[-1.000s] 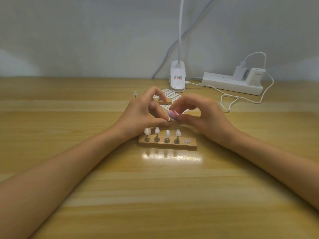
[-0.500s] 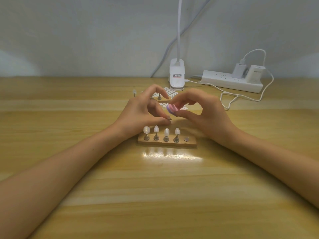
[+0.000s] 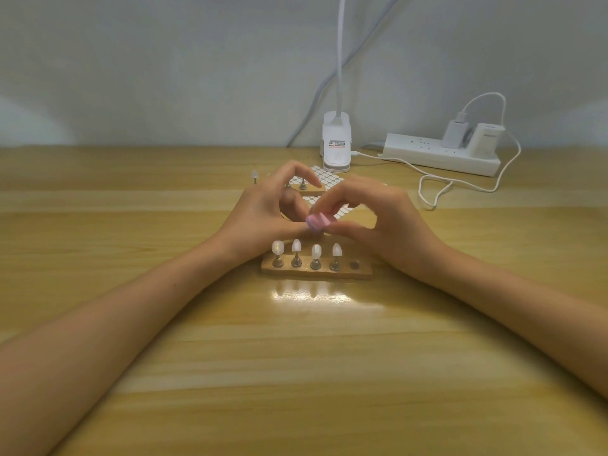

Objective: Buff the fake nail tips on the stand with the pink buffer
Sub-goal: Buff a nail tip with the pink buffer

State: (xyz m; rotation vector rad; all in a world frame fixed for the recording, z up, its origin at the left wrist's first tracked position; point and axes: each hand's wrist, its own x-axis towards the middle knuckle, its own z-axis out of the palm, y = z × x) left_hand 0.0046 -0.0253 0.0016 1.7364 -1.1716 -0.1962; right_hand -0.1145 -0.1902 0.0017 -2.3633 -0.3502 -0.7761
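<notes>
Wooden table: behind the stand of nail tips, the right hand pinches the pink buffer; the left hand curls against it, grip unclear.

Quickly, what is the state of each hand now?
Left hand: curled beside the pink buffer; whether it holds anything cannot be told.
Right hand: closed, pinching the pink buffer.

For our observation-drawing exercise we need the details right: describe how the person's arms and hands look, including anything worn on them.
The left forearm and right forearm are bare, with no sleeves in view. The left hand and right hand wear no gloves, and no watch, bracelet or ring shows. The fingernails are too blurred to describe.
</notes>
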